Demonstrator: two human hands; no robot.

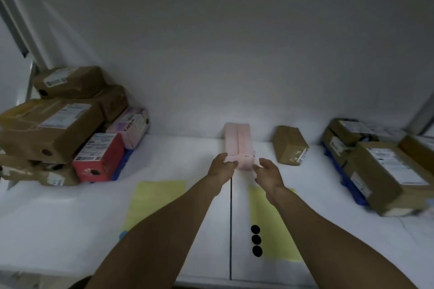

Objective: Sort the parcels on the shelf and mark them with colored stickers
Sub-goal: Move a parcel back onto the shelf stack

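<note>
Pink parcel (237, 143) lies on the shelf (183, 159), end-on to me so 2 hands can steer it: left hand (222, 163) grips the near-left corner, right hand (267, 170) curls at the near-right corner, grip unclear.

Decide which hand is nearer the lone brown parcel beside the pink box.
Right. The right hand sits by the near right corner of the pink box, left of the brown parcel; the left hand grips the box's left corner, farther away.

shelf (176, 159) | pink parcel (237, 141) centre | brown parcel (290, 144) beside | 2 yellow sheets (155, 204) front
</note>
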